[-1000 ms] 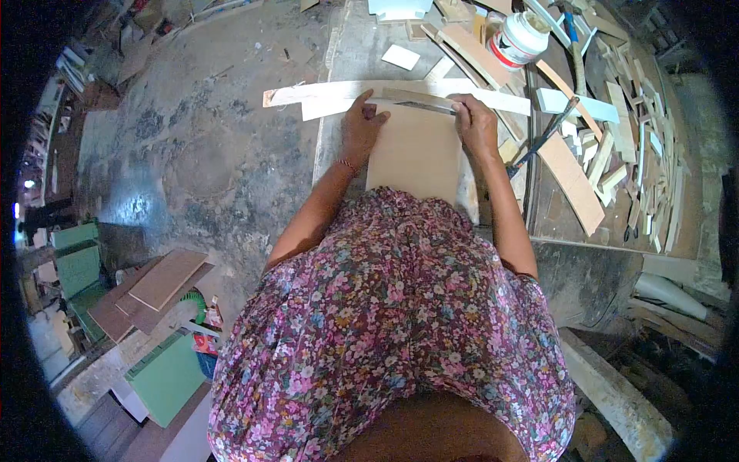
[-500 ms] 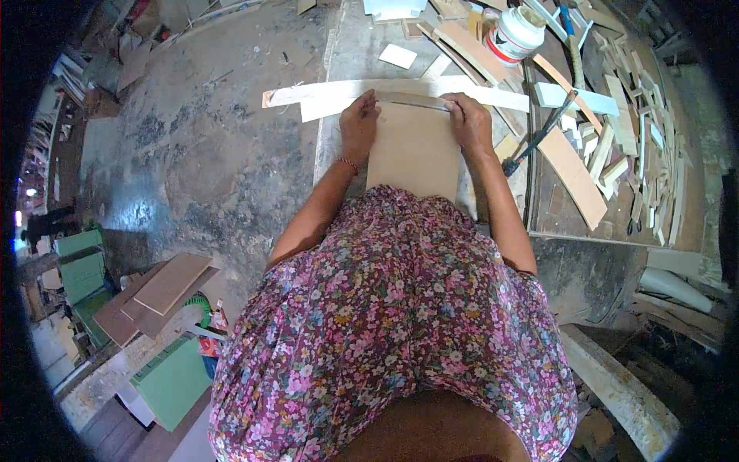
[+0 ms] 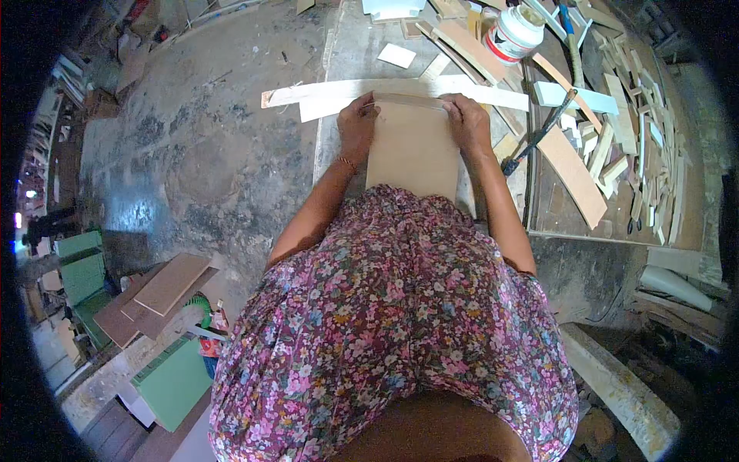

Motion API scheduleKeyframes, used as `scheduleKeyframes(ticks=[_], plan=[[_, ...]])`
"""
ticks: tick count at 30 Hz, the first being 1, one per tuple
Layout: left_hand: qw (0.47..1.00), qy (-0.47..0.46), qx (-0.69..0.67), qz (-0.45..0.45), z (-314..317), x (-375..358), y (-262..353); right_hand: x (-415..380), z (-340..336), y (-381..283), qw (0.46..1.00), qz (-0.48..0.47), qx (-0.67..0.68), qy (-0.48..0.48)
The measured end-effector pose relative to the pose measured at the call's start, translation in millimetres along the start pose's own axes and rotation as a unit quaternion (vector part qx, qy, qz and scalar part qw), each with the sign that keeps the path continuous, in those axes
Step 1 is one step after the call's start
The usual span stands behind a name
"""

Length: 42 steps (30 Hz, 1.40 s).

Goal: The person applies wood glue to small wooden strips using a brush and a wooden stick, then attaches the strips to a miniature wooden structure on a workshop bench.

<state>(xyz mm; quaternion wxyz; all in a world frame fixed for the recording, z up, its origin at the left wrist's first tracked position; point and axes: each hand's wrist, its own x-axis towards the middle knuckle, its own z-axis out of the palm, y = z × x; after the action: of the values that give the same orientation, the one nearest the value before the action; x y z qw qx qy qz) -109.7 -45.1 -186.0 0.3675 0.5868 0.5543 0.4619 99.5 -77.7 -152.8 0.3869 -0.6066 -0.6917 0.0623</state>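
A tan flat board [image 3: 412, 150] lies in front of my body, its near end hidden by the flowered clothing. A thin wooden strip [image 3: 408, 99] runs across the board's far edge. My left hand [image 3: 359, 123] pinches the strip's left end, and my right hand [image 3: 468, 121] closes on its right end with bent fingers. Just beyond both hands lie long pale strips [image 3: 308, 92] on the work surface.
A white tub with a red band [image 3: 516, 35] stands at the upper right. Wood offcuts [image 3: 573, 173] and a dark-handled tool [image 3: 539, 135] lie at the right. Green boxes [image 3: 173, 381] and brown boards [image 3: 165, 289] are at the lower left.
The strip between my hands has tilted or shifted slightly, and its far face looks flatter against the board's edge. Both hands stay closed in nearly the same places.
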Motion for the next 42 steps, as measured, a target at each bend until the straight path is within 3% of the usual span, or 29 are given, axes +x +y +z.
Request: scheduleKeyframes(ticks=[7,13,14,17,20,26,35,42], plan=[[0.999,0.007,0.040,0.036,-1.5,0.8,1.6,-0.6,-8.4,-3.0,0.997,0.024,0.068,-0.030],[0.997,0.008,0.066,0.049,-1.3,1.5,0.7,-2.9,-5.9,24.1,0.935,0.175,0.308,-0.009],[0.997,0.009,0.055,0.056,-0.8,2.1,-1.9,-5.9,-9.5,29.4,0.919,0.247,0.305,-0.049],[0.998,0.009,0.023,0.059,0.3,2.3,-6.9,-10.6,-3.5,33.8,0.922,0.214,0.323,-0.004],[0.999,0.005,0.018,0.047,-0.2,1.2,-0.2,-14.0,-1.3,33.6,0.888,0.272,0.371,-0.009],[0.997,0.010,0.048,0.064,0.0,3.1,-7.6,-19.4,8.1,40.5,0.884,0.273,0.379,0.022],[0.993,-0.013,0.078,0.086,-3.1,4.3,-6.3,-20.3,0.6,27.6,0.895,0.287,0.340,0.022],[0.992,-0.021,0.094,0.083,-3.3,5.0,-5.2,-25.3,5.3,27.1,0.918,0.237,0.311,0.064]])
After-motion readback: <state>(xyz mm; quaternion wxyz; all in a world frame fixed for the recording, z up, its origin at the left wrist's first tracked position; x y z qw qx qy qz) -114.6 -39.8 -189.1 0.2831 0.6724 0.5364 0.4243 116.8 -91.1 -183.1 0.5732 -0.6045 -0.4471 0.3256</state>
